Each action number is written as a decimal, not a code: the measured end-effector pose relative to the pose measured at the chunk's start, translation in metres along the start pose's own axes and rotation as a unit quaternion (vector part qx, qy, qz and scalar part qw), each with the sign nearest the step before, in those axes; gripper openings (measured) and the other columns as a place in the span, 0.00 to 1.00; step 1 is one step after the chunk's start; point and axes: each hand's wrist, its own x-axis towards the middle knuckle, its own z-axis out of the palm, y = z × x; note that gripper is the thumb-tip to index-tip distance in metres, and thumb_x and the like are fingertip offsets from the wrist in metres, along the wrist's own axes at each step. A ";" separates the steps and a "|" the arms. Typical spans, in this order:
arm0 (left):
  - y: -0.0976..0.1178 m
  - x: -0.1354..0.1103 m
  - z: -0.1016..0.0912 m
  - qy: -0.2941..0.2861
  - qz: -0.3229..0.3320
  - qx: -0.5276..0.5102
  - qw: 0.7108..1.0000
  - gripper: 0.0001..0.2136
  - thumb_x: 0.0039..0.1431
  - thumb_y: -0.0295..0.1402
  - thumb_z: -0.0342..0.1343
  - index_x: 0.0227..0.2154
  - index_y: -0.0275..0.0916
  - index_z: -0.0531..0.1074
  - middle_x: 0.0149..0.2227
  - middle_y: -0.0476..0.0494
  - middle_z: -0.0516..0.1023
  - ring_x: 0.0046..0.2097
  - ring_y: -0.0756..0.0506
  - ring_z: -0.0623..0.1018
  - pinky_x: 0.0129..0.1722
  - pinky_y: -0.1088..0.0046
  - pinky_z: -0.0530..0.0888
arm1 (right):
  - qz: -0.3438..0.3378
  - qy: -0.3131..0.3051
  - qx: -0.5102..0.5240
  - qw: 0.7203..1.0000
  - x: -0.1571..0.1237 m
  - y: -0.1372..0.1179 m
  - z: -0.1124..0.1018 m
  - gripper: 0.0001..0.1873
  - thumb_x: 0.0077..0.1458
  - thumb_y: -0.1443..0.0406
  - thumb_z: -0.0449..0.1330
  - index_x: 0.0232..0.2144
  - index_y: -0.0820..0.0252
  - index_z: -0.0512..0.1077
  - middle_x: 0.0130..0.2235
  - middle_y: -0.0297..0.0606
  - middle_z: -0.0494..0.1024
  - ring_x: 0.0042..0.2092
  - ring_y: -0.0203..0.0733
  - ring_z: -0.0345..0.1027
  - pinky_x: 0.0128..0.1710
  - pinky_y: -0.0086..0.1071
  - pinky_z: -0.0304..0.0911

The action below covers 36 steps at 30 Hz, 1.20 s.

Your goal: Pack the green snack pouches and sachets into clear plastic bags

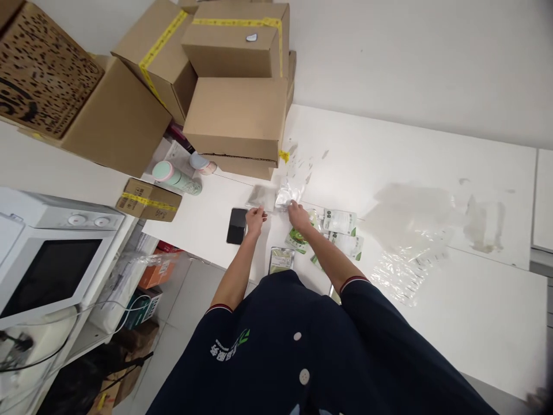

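My left hand [256, 218] pinches the near edge of a grey translucent pouch [261, 197] lying on the white table [432, 173]. My right hand [297, 212] is closed on a crinkled clear plastic bag [288, 192] just beside it. Both hands are held out at arm's length, close together. A black phone [237, 225] lies flat left of my left hand. Several white and green printed sachets [340, 222] lie to the right of my right forearm, and one more packet [281, 260] sits near the table's front edge.
Stacked cardboard boxes [237, 118] with yellow tape stand at the back left of the table. A mint green bottle [176, 178] lies next to a small box [148, 199]. Clear plastic sheets [406, 259] are spread to the right. A white microwave [47, 259] stands at the left.
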 end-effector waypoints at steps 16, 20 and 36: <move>0.084 -0.078 0.000 -0.115 0.262 0.334 0.898 0.14 0.56 0.39 0.56 0.20 0.41 0.61 0.19 0.54 0.65 0.25 0.51 0.66 0.27 0.75 0.62 | -0.003 0.256 0.142 0.956 -0.099 0.016 -0.173 0.17 0.58 0.56 0.53 0.24 0.60 0.73 0.23 0.34 0.72 0.29 0.39 0.65 0.32 0.32 0.58; 0.110 -0.114 -0.002 -0.100 0.358 0.340 0.864 0.15 0.59 0.39 0.54 0.21 0.40 0.59 0.20 0.55 0.62 0.25 0.51 0.62 0.27 0.74 0.59 | -0.043 0.355 0.134 0.924 -0.137 0.018 -0.196 0.16 0.59 0.57 0.53 0.25 0.59 0.72 0.27 0.36 0.73 0.32 0.39 0.65 0.34 0.33 0.60; 0.001 -0.247 0.100 -0.397 0.542 0.220 0.707 0.15 0.66 0.42 0.46 0.44 0.39 0.72 0.52 0.37 0.72 0.58 0.43 0.68 0.57 0.61 0.67 | 0.015 0.345 0.418 0.841 -0.218 0.046 -0.119 0.21 0.56 0.50 0.57 0.44 0.59 0.70 0.42 0.40 0.75 0.46 0.44 0.69 0.45 0.40 0.68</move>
